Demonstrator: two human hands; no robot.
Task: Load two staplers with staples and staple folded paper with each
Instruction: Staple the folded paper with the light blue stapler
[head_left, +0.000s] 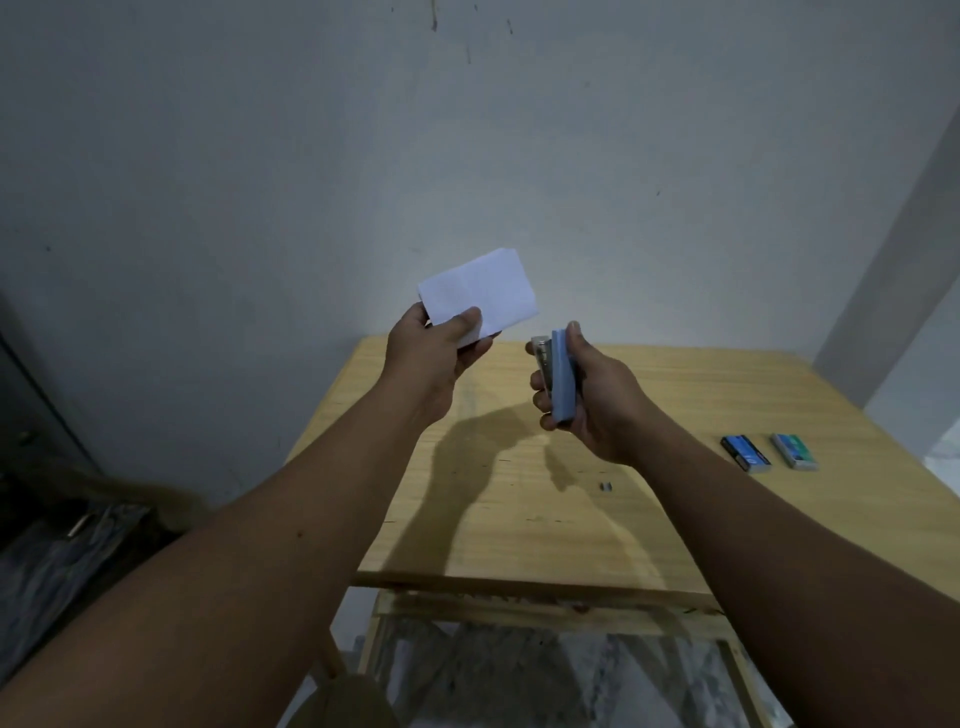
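My right hand (597, 405) grips a blue stapler (562, 379), fingers wrapped around its body, its long axis running away from me with the metal mouth at the far end, raised above the counter (675, 519). My left hand (431, 358) pinches a folded white paper (480, 293) between thumb and fingers, holding it up just left of and slightly beyond the stapler's mouth; the two do not touch. The paper's near right edge is the part closest to the mouth, so that edge would have to slide in. On the counter, a small staple strip (605, 486) lies below my right hand; two staple boxes (769, 453) sit well to the right, contents unseen. No second stapler shows.
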